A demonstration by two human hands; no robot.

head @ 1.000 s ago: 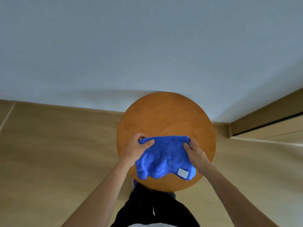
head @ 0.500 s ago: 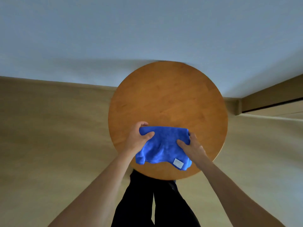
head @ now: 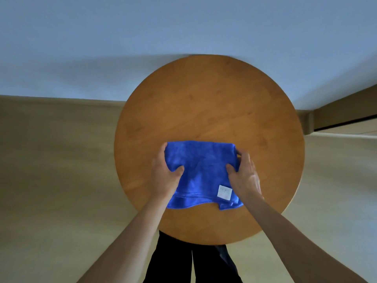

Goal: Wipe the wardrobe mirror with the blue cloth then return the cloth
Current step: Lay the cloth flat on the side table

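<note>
The cloth [head: 202,170] has shifted farther onto the table [head: 204,94], mid-frame, left hand [head: 165,178] and right hand [head: 245,178] each pinching a side (label at lower right); best lay it flat, then let go.

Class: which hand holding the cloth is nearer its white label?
Right hand: white label on the blue cloth lies beside it, far from the left hand.

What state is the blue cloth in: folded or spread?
Folded. At the near edge of the blue cloth, two stitched hems lie stacked; left hand and right hand hold its sides on the round table.
</note>
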